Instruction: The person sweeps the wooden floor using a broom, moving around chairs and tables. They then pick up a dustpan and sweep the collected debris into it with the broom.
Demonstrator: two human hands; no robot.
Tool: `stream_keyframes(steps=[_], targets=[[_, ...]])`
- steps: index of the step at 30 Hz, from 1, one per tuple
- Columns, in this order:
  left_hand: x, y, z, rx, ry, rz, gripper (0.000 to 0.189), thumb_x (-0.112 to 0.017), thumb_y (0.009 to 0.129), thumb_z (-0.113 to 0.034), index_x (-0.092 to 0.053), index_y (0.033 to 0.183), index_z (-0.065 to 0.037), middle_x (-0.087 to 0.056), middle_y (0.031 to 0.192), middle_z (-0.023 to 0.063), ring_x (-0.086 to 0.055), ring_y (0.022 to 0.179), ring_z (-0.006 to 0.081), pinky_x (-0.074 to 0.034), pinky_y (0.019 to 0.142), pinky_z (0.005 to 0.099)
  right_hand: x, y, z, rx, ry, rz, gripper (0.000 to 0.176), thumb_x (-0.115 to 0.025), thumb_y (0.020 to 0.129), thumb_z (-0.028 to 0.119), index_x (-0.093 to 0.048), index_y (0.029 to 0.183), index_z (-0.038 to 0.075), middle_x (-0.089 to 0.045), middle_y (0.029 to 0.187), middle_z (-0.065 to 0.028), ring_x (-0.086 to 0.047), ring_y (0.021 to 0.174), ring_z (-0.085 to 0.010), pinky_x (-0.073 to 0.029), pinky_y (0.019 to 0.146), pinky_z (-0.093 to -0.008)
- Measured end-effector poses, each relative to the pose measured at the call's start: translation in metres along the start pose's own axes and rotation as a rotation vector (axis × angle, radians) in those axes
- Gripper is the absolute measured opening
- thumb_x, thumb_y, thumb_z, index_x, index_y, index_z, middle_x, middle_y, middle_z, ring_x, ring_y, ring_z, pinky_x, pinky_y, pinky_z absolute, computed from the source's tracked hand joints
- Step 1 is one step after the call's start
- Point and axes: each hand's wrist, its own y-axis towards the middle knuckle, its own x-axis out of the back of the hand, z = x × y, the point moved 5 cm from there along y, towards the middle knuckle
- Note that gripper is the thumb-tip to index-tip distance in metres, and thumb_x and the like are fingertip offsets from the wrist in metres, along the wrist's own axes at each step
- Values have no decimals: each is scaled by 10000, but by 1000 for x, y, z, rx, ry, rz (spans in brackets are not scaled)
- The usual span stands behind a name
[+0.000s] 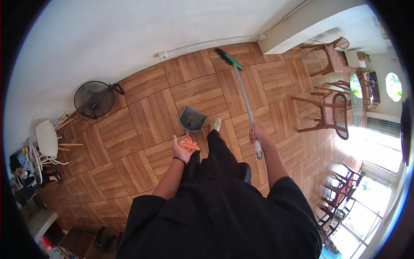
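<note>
My right hand (258,133) is wrapped round the grey pole of a broom (245,95), near its lower end in this view. The broom's green head with dark bristles points away from me, over the wooden floor close to the wall. A grey dustpan (192,119) with an orange handle is in front of me, left of my outstretched shoe (215,124). My left hand (181,151), with a dark band at the wrist, holds the orange handle against its palm, thumb pointing forward. The inside of the pan faces up and shows some dark specks.
A black fan (94,100) stands by the wall at the left, with a white chair (46,138) nearby. A person (26,170) sits at the far left. Wooden chairs (332,113) and a glass table (356,95) stand at the right. A wall corner (269,45) juts out ahead.
</note>
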Motion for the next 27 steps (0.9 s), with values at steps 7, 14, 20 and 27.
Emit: stream_keyframes(steps=[7, 14, 20, 27], targets=[[-1, 14, 10, -32, 70, 119, 332, -492, 749, -243, -465, 980, -7, -540, 863, 162, -557, 829, 338, -468, 751, 455, -35, 162, 133, 135, -8, -306, 407, -383, 898, 413, -488, 754, 47, -426, 508, -46, -426, 384, -155, -356, 344, -312], [-10, 8, 18, -45, -154, -82, 352, -485, 690, -159, -468, 1011, -15, -531, 853, 165, -539, 751, 316, -469, 686, 425, -66, 243, 115, 269, -527, -154, 407, -343, 886, 312, -539, 973, -34, -559, 658, -187, -579, 594, -295, -444, 528, -431], [-24, 13, 9, -48, -116, -65, 357, -467, 692, -146, -447, 1020, -6, -510, 860, 168, -515, 749, 315, -459, 668, 425, -56, 203, 74, 563, -1266, -87, 420, -297, 893, 239, -586, 879, -65, -583, 826, -307, -585, 843, -417, -456, 720, -498], [-31, 6, -5, 34, -84, 48, 418, -428, 827, -382, -464, 1008, -7, -535, 900, 183, -543, 803, 336, -463, 689, 435, -19, 93, 38, 314, -1028, -75, 523, -296, 914, 336, -559, 781, -96, -586, 698, -261, -594, 674, -389, -453, 628, -458]])
